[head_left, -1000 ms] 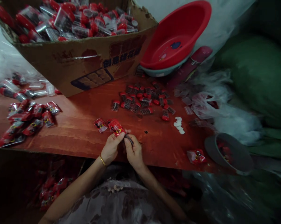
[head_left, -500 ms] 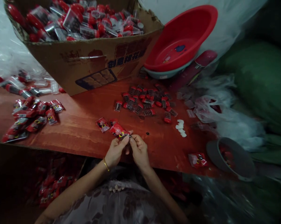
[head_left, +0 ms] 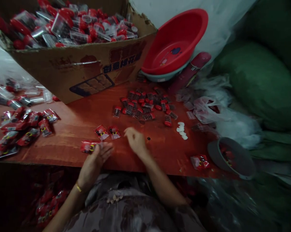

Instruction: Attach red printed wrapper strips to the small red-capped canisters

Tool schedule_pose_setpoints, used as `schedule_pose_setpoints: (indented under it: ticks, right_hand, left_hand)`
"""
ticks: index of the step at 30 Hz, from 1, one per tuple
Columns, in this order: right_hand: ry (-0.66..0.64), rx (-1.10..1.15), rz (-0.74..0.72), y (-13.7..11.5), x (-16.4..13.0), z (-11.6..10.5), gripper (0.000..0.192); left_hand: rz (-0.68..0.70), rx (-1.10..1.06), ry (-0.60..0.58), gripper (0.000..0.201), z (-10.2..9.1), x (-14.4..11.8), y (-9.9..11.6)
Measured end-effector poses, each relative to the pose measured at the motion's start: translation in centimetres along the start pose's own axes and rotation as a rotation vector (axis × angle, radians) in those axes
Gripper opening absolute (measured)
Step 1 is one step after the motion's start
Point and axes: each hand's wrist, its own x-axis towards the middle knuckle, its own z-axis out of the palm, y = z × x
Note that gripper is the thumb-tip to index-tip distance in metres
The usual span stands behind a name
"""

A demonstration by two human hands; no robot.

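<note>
Fingers of the left hand (head_left: 94, 160) are spread and slack, their tips just beside a red packet (head_left: 88, 146) that lies flat on the table (head_left: 70, 135); whether they touch it cannot be told through the blur. Fingers of the right hand (head_left: 135, 141) are loosely curled, and whether they pinch anything cannot be told. Both hands sit close behind the table's near edge, which runs just under the left palm.

Between the two hands, slightly beyond the fingertips, lie two small red packets (head_left: 108, 132) side by side. Bare wood opens between them and the left fingers. Right of the right fingers a small dark dot (head_left: 148, 138) sits on the wood, then a cluster of white pieces (head_left: 181, 130). Further right, at the table edge, lie another red packet (head_left: 199, 162) and a grey bowl (head_left: 230, 157).

Left of the left fingers a heap of packets (head_left: 22, 127) lies well apart. Beyond the right fingers a scatter of red-capped tubes (head_left: 145, 104) covers the wood. Farthest stand a cardboard box (head_left: 80, 64) and a red basin (head_left: 175, 42).
</note>
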Motion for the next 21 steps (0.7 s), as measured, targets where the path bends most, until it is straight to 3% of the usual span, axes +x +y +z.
schedule_pose_setpoints:
  ticks: [2,3,5,7,9,12,15,17,21]
  right_hand:
    - [0.139,-0.129,0.023,1.5,2.8,-2.6,0.037]
    - [0.212,-0.342,0.044,2.4,4.1,-3.8,0.041]
    - [0.169,-0.641,0.101,4.2,5.5,-5.3,0.047]
    - [0.081,-0.779,0.099,5.7,5.4,-5.5,0.048]
    - [0.043,-0.844,0.066,6.4,4.0,-4.8,0.048]
    - [0.043,-0.881,0.026,6.5,1.3,-3.2,0.049]
    - [0.044,-0.890,0.004,6.2,-0.5,-2.2,0.051]
    - [0.044,-0.892,-0.005,6.0,-1.1,-1.9,0.051]
    - [0.059,-0.882,-0.040,5.9,-1.6,-1.9,0.052]
  left_hand:
    - [0.095,-0.074,0.178,0.029,-2.5,-0.4,2.6]
    - [0.172,-0.120,0.276,0.030,-3.8,-0.6,3.9]
    - [0.303,-0.218,0.438,0.036,-6.2,-1.0,6.0]
    - [0.369,-0.245,0.458,0.048,-7.6,-1.3,6.8]
    - [0.364,-0.147,0.410,0.061,-7.4,-1.2,6.3]
    - [0.423,0.353,0.318,0.047,-4.5,0.3,3.8]
    - [0.718,1.152,0.069,0.034,-0.7,3.3,1.4]
    - [0.870,1.519,0.055,0.033,1.0,5.5,0.4]
    - [0.933,1.852,0.057,0.028,1.7,8.1,-0.4]
